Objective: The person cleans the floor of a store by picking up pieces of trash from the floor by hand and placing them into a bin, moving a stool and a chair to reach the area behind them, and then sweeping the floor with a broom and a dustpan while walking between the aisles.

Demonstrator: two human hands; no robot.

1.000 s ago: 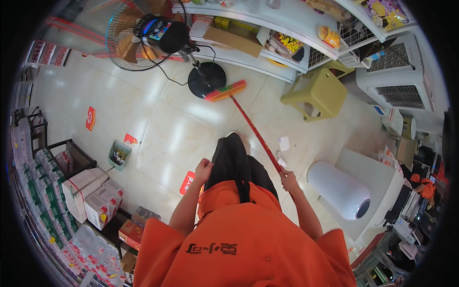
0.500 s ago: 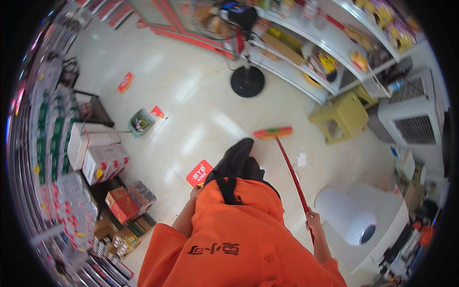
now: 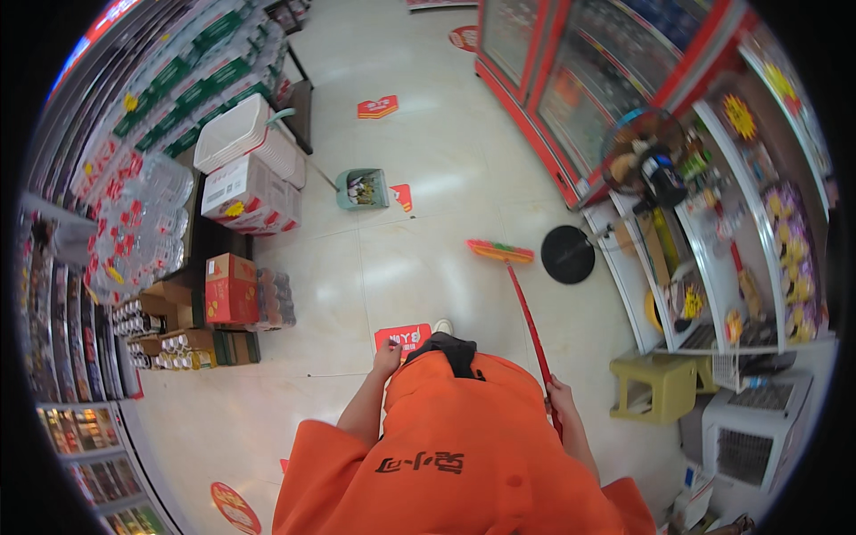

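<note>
My right hand (image 3: 559, 399) is wrapped around the red handle of a broom (image 3: 528, 330). The broom slants forward, its pink, green and orange head (image 3: 500, 251) on the tiled floor left of a fan's round black base (image 3: 568, 255). On my left, my other hand (image 3: 388, 357) hangs beside my waist with curled fingers, and no object shows in it. Below it lies a red floor sticker (image 3: 403, 339), by my light shoe (image 3: 443, 327). Farther ahead stands a grey-green dustpan (image 3: 344, 201) with small debris inside, its long handle running toward stacked white baskets.
Cartons (image 3: 250, 198), white baskets (image 3: 234, 134) and bottle packs (image 3: 147, 201) line the left. A red-framed glass-door cooler (image 3: 571, 98) stands ahead right. Shelves (image 3: 758, 232), a yellow-green stool (image 3: 655, 388) and a grey-white air cooler (image 3: 758, 437) are on the right.
My view has turned, so the cooler, shelves and fan now appear farther right. The broom stays in my right hand, its head on the floor. The white cylinder at lower right has left view.
</note>
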